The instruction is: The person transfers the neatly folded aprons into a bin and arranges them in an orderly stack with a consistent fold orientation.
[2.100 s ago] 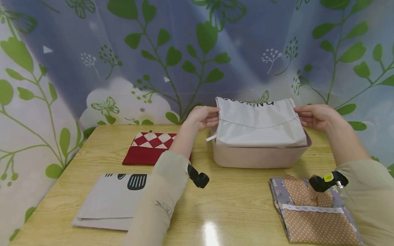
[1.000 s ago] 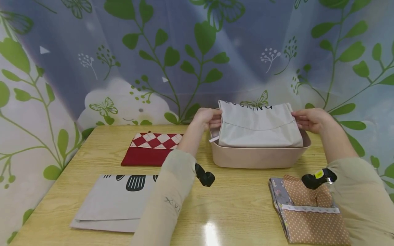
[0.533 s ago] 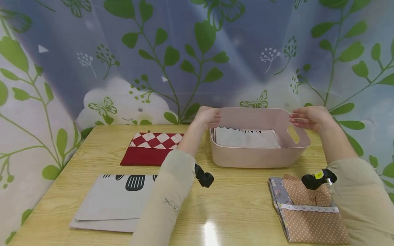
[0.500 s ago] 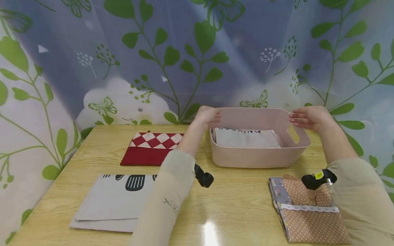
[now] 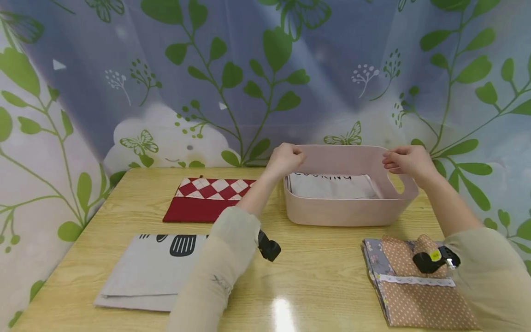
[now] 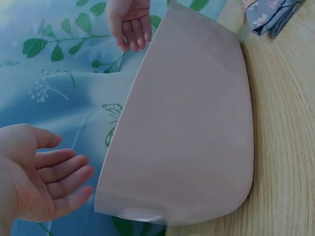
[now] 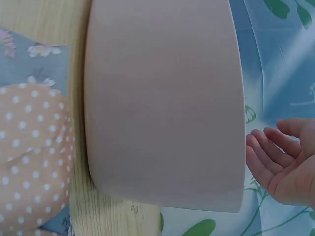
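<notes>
A folded off-white cloth (image 5: 332,186) with black letters reading "COOKING" lies flat inside a pale pink plastic bin (image 5: 344,213). My left hand (image 5: 286,159) hovers over the bin's left end, its fingers loosely bent and holding nothing. Over the opposite end, by the oval handle hole, is my right hand (image 5: 408,161), likewise without anything in it. Both wrist views show relaxed, spread fingers: the left hand (image 6: 44,174) beside the bin wall (image 6: 182,113), and the right hand (image 7: 285,162) just off the rim. The cloth is hidden there behind the wall.
On the wooden table (image 5: 303,276), a red pouch-like cloth with diamond checks (image 5: 203,200) lies left of the bin. Nearer is a folded grey cloth with utensil prints (image 5: 145,272). At front right sits a folded polka-dot cloth (image 5: 427,299). A leafy printed curtain (image 5: 249,83) hangs behind.
Both hands held the off-white cloth over the bin, lowered it and let it go; it now lies inside. Since then the hands have moved slightly inward over the bin.
</notes>
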Motion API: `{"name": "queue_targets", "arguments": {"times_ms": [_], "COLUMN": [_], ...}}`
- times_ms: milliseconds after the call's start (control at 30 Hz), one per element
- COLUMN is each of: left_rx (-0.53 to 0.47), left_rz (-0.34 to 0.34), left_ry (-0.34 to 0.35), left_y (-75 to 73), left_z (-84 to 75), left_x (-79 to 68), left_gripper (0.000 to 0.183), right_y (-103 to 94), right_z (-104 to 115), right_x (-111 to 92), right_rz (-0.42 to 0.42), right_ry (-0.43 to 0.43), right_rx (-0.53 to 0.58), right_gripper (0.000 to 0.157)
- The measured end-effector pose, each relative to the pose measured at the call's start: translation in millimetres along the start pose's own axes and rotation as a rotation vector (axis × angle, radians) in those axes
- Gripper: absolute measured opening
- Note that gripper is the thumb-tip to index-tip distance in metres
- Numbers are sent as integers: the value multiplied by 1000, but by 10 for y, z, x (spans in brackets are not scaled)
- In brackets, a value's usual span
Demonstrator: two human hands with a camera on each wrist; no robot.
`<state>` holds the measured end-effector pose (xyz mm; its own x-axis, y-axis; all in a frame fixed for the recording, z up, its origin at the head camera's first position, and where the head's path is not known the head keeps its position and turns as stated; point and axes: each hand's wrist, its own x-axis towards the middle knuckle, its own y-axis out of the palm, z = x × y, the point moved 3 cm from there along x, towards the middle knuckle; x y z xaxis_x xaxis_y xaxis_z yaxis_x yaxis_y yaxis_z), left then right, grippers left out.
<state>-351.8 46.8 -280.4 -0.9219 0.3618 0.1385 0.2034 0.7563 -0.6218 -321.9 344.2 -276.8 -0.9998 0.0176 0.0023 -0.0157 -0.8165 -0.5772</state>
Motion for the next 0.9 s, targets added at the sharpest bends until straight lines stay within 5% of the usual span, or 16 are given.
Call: {"name": "queue_targets", "arguments": {"times_ms": [167, 300, 567, 900], "left_rx": [150, 281, 511, 735], "left_rz": [14, 11, 5, -137], "left_ry": [64, 88, 133, 368], "left_y": [24, 55, 80, 113], "left_z": [-63, -85, -125, -174], "left_x": [-35, -77, -208, -396], "left_gripper": [39, 24, 28, 28], "right_y": [9, 44, 170, 247], "right_z": [57, 96, 145, 133], "right_x": [-108, -207, -344, -595], "right_rz": [-100, -144, -156, -159], "right_ry": [-119, -212, -347, -433], "right_rx": [-322, -474, -629, -725], "right_gripper": [48, 45, 39, 38]}}
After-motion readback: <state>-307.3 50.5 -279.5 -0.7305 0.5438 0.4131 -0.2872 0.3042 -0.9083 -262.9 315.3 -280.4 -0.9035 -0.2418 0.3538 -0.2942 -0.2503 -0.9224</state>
